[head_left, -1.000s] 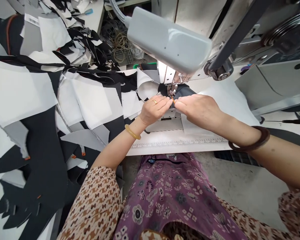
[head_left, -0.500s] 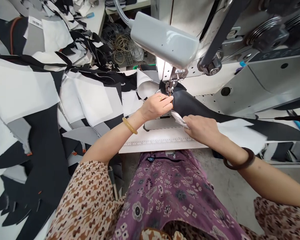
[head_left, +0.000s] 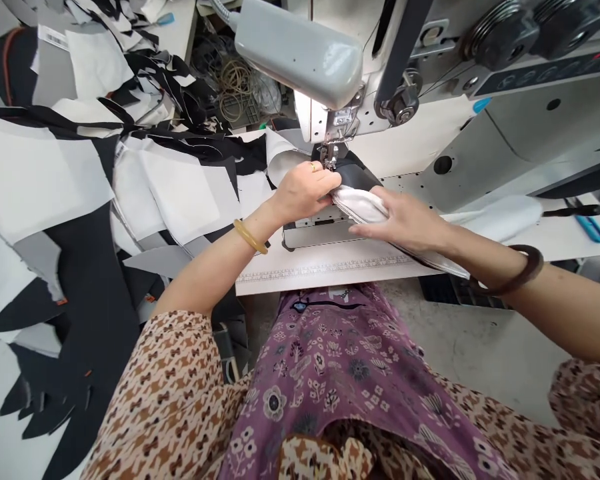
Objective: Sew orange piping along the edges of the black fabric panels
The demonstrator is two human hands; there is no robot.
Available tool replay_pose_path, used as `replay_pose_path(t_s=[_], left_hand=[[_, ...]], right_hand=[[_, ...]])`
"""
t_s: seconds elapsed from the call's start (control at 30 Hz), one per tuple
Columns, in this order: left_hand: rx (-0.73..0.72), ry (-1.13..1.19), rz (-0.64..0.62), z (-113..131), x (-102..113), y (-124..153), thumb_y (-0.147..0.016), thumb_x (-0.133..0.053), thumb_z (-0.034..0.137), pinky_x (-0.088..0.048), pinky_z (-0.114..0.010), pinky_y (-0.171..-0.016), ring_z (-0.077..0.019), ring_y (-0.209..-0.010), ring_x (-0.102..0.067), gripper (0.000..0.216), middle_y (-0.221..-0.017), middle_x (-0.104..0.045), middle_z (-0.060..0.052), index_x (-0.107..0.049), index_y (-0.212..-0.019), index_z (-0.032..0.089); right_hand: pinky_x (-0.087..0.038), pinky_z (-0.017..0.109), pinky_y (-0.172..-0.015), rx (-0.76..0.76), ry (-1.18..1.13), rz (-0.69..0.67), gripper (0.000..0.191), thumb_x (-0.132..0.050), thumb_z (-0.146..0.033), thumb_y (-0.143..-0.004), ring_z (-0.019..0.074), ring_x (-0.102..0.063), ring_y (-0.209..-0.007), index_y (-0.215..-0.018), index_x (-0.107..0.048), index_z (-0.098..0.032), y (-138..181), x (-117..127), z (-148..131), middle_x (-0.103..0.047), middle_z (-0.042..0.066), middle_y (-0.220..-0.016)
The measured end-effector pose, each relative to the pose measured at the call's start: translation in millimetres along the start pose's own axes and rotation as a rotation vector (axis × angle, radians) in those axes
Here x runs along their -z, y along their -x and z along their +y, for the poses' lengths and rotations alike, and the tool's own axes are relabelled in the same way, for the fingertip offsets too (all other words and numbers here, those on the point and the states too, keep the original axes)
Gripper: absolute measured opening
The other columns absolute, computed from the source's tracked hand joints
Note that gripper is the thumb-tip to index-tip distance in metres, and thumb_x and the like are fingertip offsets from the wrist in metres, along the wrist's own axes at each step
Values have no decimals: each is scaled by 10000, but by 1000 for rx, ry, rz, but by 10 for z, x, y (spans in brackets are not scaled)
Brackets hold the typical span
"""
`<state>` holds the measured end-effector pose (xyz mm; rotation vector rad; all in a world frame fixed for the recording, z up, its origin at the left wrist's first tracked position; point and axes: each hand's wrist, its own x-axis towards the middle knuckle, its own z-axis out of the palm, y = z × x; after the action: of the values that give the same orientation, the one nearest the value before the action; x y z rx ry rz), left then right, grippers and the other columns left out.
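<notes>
A black, leather-like piece (head_left: 356, 173) with a white backing (head_left: 361, 204) lies under the presser foot (head_left: 329, 156) of a sewing machine. Its near edge is turned up, so the white side shows between my hands. My left hand (head_left: 306, 191) pinches this edge just in front of the foot; its fingertips are partly hidden. To the right, my right hand (head_left: 410, 221) grips the folded piece between thumb and fingers, the thumb on the near side. The rest of the piece trails right beneath my right forearm. The needle tip cannot be made out.
A grey lamp head (head_left: 300, 53) hangs over the stitching area. Layered black, grey and white cut pieces (head_left: 180, 190) cover the left side. A printed ruler (head_left: 305, 270) runs along the table's front edge. A blue-handled tool (head_left: 591, 229) lies at far right.
The black piece has been folded over, so its white backing now faces up near the foot. My right hand has moved up and opened wider around it. The view has shifted slightly.
</notes>
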<state>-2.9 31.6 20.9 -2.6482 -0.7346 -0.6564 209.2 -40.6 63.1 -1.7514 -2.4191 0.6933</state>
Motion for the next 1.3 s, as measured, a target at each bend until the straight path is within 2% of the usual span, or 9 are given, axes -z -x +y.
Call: replay_pose_path(t_s=[0.13,0.23,0.3,0.43,0.67,0.83,1.0,1.17,1.3], left_hand=[[41,60,6,-8,2,-30,-831,-444,253,-388,-321,-540,-171,-612,-520,135,-601,-515,-5,-465,-705,211],[70,96,10,-32,13,-55,-835,-445,292,-395,-315,-535,-166,-614,-531,134,-613,-520,-3,-494,-737,214],[67,133,-3,-56,18,-48,-855,-433,311,-410,-310,-554,-161,-634,-543,161,-633,-538,0,-519,-759,215],[57,201,-32,-100,-9,22,-910,-383,395,-442,-328,-621,-174,-717,-574,280,-681,-570,-17,-547,-783,207],[154,244,-6,-12,-104,81,-954,-230,472,-470,-367,-675,-184,-791,-584,445,-741,-584,-52,-558,-800,214],[138,183,77,42,-233,131,-973,-248,393,-470,-382,-686,-172,-769,-586,390,-793,-611,-50,-573,-867,204],[-32,78,135,-26,-324,190,-963,-342,233,-459,-322,-636,-135,-744,-588,251,-931,-666,-55,-586,-926,189],[-97,0,108,-23,-258,182,-949,-368,187,-485,-308,-606,-140,-722,-613,231,-900,-681,-70,-596,-986,174],[-136,22,99,12,-127,219,-943,-391,179,-541,-331,-733,-155,-873,-642,226,-1022,-674,-86,-569,-1082,173]], right_hand=[[-173,253,-515,136,432,137,172,-435,-306,-822,140,-461,-645,-880,-528,-173,63,10,-110,-571,50,-748],[-211,270,-551,409,567,264,309,-241,-122,-883,151,-495,-896,-848,-546,-158,58,107,-206,-589,78,-1023],[-239,280,-590,496,599,239,378,-182,-68,-873,147,-486,-913,-841,-551,-146,11,202,-285,-587,79,-1019],[-188,278,-554,294,577,184,184,-384,-89,-732,137,-451,-719,-758,-553,-157,-157,349,-416,-553,52,-739],[-177,264,-563,162,499,139,123,-463,-111,-650,106,-402,-613,-711,-548,-175,-249,433,-464,-514,18,-656],[-180,277,-574,307,603,39,187,-408,-98,-728,134,-434,-664,-765,-573,-177,-96,255,-418,-557,34,-726],[-226,273,-627,498,574,116,266,-351,-44,-797,125,-457,-691,-761,-597,-138,-59,-4,-294,-603,55,-780],[-215,260,-597,498,548,101,285,-348,-14,-790,107,-410,-609,-761,-602,-139,-102,56,-183,-596,37,-734],[-208,263,-588,531,550,91,265,-361,-19,-785,104,-397,-577,-739,-594,-136,-129,101,-181,-580,37,-684]])
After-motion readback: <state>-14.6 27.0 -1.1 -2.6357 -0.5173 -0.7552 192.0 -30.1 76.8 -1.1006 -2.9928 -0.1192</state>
